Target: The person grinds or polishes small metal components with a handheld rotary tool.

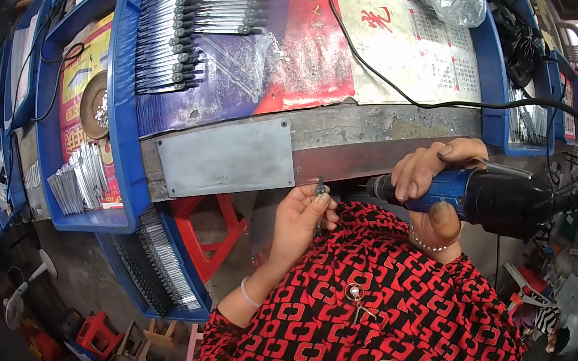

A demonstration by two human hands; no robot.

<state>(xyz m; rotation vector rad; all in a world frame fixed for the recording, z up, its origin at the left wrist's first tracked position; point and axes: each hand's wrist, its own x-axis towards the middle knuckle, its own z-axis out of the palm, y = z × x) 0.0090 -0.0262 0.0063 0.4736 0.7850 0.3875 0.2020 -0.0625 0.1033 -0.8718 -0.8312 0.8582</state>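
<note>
Near the bench edge, my left hand [293,225] pinches a small dark metal piece [320,189] between thumb and fingers; its lower part is hidden by them. My right hand [419,172] is wrapped round a blue and black corded electric drill [451,188], held sideways. Its black nose and thin bit point left, toward the small piece, with a gap between them. A slim silver strip [507,170] shows beside the right hand, along the top of the drill; whether the fingers hold it, I cannot tell.
A metal plate [228,161] is fixed to the bench edge. Slim metal parts [165,40] lie in rows beyond it. Blue bins [126,151] flank the bench; one holds a round bowl [91,111]. The black cable [393,85] crosses the right side. A red stool [211,245] stands below.
</note>
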